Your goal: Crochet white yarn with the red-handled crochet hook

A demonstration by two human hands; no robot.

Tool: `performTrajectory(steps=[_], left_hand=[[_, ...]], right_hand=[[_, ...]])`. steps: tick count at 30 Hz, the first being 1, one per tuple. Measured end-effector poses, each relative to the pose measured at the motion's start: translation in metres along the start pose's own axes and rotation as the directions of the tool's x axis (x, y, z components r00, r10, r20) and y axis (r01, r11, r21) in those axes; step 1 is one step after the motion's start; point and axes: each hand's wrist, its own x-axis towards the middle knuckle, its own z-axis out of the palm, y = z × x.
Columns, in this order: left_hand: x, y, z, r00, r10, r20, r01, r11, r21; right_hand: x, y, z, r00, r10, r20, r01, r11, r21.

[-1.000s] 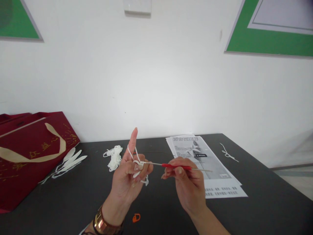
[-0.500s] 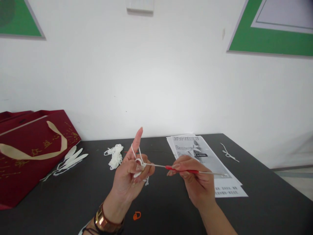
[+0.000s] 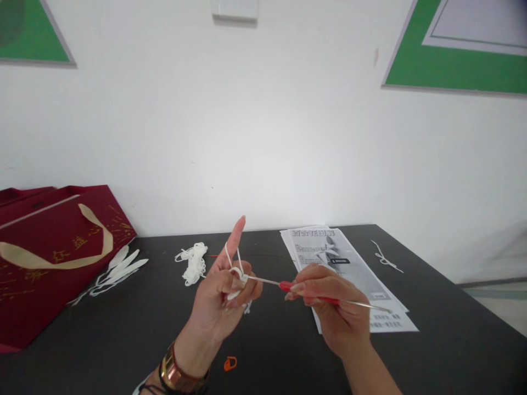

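Observation:
My left hand [image 3: 220, 299] is raised over the black table [image 3: 123, 340], forefinger pointing up, the other fingers pinched on a small loop of white yarn [image 3: 235, 271] that runs over the forefinger. My right hand [image 3: 335, 307] grips a thin metal crochet hook with a red grip [image 3: 307, 293]; its tip reaches into the yarn loop at my left fingertips. A gold watch sits on my left wrist.
A dark red gift bag [image 3: 45, 258] lies at the left with white petal-shaped pieces [image 3: 119, 266] beside it. A bundle of white yarn [image 3: 193, 262], printed instruction sheets [image 3: 349, 274], a white yarn scrap [image 3: 385, 257] and a small orange stitch marker [image 3: 230, 362] lie on the table.
Both hands drifted slightly right. My right hand slid lower and rightward, tilting the hook's back end down, while the tip stayed in the yarn loop.

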Motion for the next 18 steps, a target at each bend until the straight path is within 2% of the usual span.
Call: performTrajectory(steps=[6,18], left_hand=[[-0.0015,-0.0024,0.0018,0.999,0.013,-0.039,-0.013,1.000,-0.004],[-0.0030,-0.0008,0.0008,0.999,-0.010,-0.042,0.010,1.000,-0.006]], right_hand=[[-0.0017,0.0041,0.0035,0.999,0.026,-0.047,-0.025,0.999,0.026],[0.0014,0.0068,-0.0008,0.996,0.068,-0.066,-0.056,0.984,0.169]])
